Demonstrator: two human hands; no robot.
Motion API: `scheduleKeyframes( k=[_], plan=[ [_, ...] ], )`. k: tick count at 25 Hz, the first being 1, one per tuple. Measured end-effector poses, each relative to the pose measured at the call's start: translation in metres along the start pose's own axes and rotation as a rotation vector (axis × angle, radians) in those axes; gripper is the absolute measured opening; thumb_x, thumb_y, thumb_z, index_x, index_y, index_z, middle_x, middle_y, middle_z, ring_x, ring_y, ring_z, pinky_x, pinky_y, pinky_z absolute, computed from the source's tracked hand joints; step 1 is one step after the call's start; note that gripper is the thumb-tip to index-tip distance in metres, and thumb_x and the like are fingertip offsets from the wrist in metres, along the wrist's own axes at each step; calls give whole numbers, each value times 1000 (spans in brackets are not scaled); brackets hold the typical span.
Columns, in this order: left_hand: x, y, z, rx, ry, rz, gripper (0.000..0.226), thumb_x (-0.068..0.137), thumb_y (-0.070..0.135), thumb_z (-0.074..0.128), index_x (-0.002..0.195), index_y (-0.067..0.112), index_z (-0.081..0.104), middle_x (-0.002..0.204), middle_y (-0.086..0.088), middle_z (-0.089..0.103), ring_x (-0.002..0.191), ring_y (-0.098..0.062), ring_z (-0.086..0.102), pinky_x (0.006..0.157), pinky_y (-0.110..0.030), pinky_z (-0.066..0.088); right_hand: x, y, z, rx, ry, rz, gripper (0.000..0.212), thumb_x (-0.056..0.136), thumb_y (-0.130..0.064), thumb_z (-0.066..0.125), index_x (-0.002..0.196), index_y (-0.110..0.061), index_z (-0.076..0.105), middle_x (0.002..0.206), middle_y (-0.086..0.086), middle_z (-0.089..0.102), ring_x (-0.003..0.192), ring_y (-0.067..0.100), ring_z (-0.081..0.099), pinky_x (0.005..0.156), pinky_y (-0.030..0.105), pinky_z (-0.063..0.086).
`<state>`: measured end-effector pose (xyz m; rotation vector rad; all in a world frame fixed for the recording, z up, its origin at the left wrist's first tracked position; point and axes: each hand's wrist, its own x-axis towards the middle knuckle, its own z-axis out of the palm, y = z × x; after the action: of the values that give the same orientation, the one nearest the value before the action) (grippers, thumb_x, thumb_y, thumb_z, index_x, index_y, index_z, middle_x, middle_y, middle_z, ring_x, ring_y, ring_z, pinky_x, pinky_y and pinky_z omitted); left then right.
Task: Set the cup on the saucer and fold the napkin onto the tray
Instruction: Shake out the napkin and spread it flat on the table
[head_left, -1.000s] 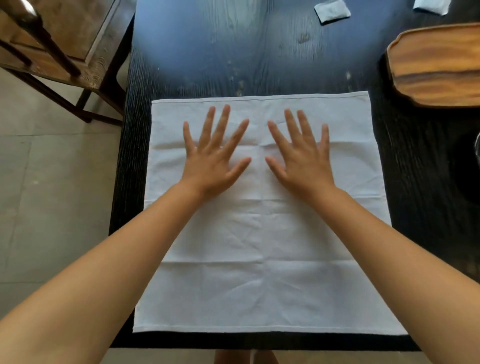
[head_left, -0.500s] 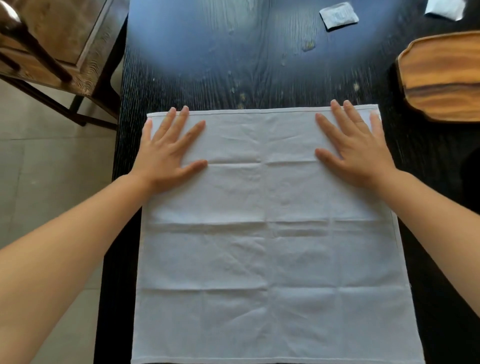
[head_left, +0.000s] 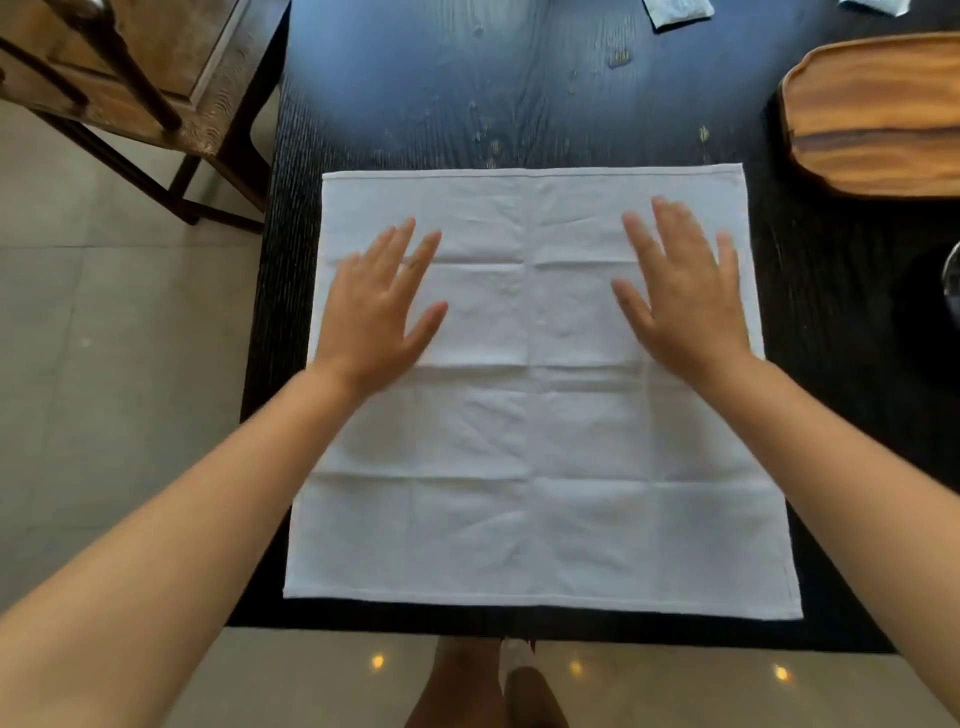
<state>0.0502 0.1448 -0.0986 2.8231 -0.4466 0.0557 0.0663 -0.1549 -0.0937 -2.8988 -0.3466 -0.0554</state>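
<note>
The napkin (head_left: 535, 415) lies spread flat on the bench (head_left: 467, 93), tray (head_left: 878, 114) at the far right. Left hand (head_left: 376, 312) and right hand (head_left: 685, 306) are spread wide, palms down on its far half, holding nothing. Uneven pressure could skew the cloth, giving a crooked fold

Dark wood-grain table (head_left: 519, 93), pale specks near its far middle. White napkin (head_left: 530, 441) spread flat, unfolded, crease lines visible, reaching near the front edge. Wooden tray (head_left: 878, 114) at far right, apart from the napkin. Two small pale packets (head_left: 678, 10) at the far edge.
</note>
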Motion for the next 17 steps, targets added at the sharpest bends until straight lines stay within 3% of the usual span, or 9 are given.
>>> scheduleKeyframes(
  k=[4,8,10,13,15,17],
  plan=[
    [-97,51,-1,-140,80,15,49,92,32,45,135,8,44,138,-16,47,127,-28,45,99,-40,38,-100,-19,-12,71,10,-123,49,90,-33,41,132,-10,44,142,19,42,133,32,34,105,56,29],
    [-184,77,-5,-130,-16,50,48,92,42,44,130,13,47,134,-11,49,124,-25,45,98,-37,39,-196,-20,-20,70,-40,-261,42,88,-29,48,124,-9,50,130,20,54,123,29,41,97,52,43],
    [-213,79,-5,-104,-113,35,55,90,51,40,132,16,47,138,-9,46,128,-23,41,101,-38,37,-231,-17,-20,33,-134,-291,48,88,-34,45,130,-12,45,135,17,51,128,28,38,102,50,39],
    [-242,78,0,-19,-283,55,65,89,60,35,140,20,37,149,-7,34,140,-21,25,111,-42,28,-261,-11,-15,-73,-289,-304,61,90,-46,34,142,-14,32,149,13,30,140,25,20,110,48,23],
    [-250,74,3,49,-312,95,62,91,55,36,142,21,34,150,-8,31,141,-22,23,111,-42,25,-269,-9,-12,-114,-324,-305,62,92,-48,27,144,-15,26,152,12,23,142,26,13,111,48,17],
    [-255,71,6,88,-281,116,55,90,41,45,140,19,37,147,-9,37,138,-23,30,108,-41,29,-272,-9,-11,-97,-306,-305,59,92,-42,32,144,-16,27,152,12,25,142,25,13,112,48,18]
  ],
)
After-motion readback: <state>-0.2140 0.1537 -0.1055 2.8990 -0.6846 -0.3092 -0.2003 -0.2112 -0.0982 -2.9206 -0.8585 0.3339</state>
